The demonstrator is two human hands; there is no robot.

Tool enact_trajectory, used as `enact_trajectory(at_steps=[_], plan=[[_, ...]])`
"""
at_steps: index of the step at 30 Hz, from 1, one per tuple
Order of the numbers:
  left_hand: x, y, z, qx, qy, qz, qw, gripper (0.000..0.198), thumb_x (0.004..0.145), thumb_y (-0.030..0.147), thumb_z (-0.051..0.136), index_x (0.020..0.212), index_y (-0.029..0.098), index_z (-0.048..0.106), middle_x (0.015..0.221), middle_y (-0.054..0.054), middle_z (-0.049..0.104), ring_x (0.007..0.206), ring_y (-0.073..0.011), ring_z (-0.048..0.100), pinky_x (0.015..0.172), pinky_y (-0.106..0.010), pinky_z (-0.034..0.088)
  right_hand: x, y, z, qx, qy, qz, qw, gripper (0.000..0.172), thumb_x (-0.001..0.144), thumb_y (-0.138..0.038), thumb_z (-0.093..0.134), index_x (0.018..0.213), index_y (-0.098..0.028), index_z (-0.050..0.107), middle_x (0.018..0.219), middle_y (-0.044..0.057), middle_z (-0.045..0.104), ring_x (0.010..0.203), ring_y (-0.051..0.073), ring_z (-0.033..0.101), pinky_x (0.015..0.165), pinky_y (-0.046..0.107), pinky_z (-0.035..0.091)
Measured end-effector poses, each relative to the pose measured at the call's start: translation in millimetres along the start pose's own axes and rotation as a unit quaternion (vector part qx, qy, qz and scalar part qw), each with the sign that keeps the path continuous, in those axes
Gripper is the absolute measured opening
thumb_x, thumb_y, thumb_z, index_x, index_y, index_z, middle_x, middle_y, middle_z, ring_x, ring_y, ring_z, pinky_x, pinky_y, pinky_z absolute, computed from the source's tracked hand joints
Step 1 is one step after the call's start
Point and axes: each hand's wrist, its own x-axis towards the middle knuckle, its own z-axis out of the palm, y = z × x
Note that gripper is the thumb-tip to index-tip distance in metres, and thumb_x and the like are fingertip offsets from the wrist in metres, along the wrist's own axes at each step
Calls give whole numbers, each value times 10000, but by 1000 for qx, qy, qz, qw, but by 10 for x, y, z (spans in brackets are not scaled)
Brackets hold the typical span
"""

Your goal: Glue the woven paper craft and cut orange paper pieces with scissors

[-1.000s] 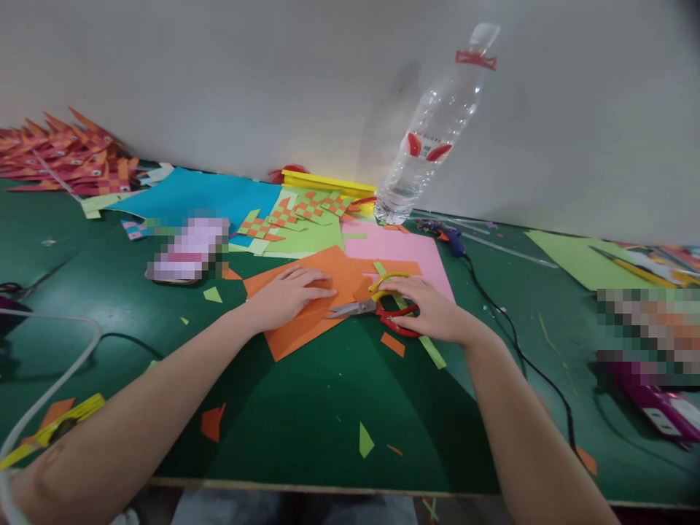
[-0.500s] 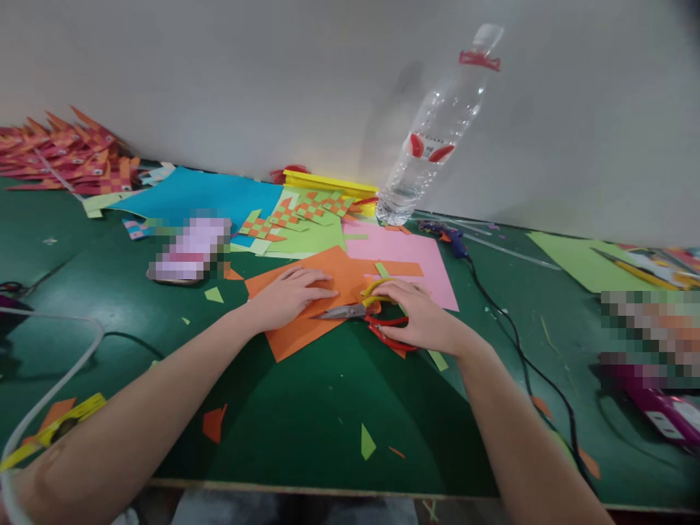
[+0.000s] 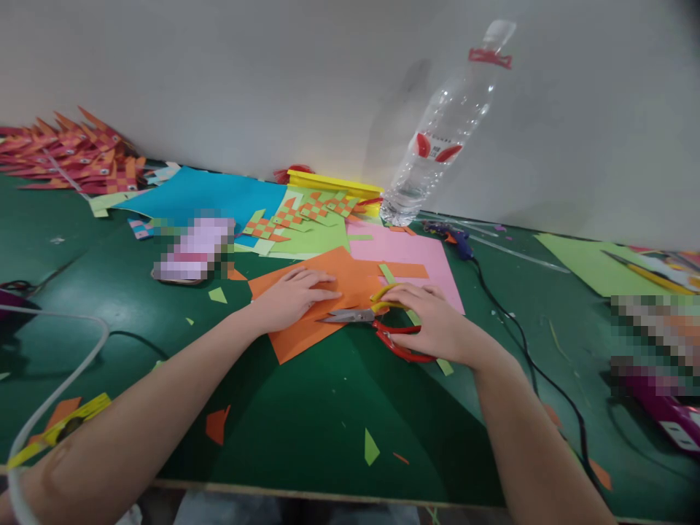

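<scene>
My left hand lies flat with its fingers spread on an orange sheet of paper. In my right hand are scissors with one yellow and one red handle. Their blades point left over the orange sheet, near my left fingertips. An orange strip and a light green strip lie by the scissors, partly over a pink sheet. Behind the orange sheet, orange and green woven paper fish rest on green paper.
A water bottle leans against the wall. A phone and blue paper are at left, with a pile of red paper fish behind. A glue gun with a black cord is at right. Paper scraps dot the table.
My right hand has moved slightly right with the scissors, away from my left hand. My left hand keeps its place on the orange sheet. The whole view has shifted a little.
</scene>
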Motion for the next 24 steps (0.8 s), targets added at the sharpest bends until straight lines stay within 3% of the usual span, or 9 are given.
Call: enact_trajectory(at_steps=[11,24], plan=[[2,2,10,2,1,1,1000,507,932,82,316,1333,314,523,1465,-19,426,1358,-203,362,1124,-431,251,-41,183,-1,21,-24,7,999,432,749,-476,663,1147,-318,606,1287,23,609,1224,293,533,1040,518,330],[5,38,-34,5,-17,-14,1000,532,918,38,349,1331,327,520,1466,-25,422,1368,-206,352,1133,-449,234,-14,130,22,31,-27,7,999,460,780,-489,642,1194,-293,604,1314,54,577,1287,307,462,1066,516,321]])
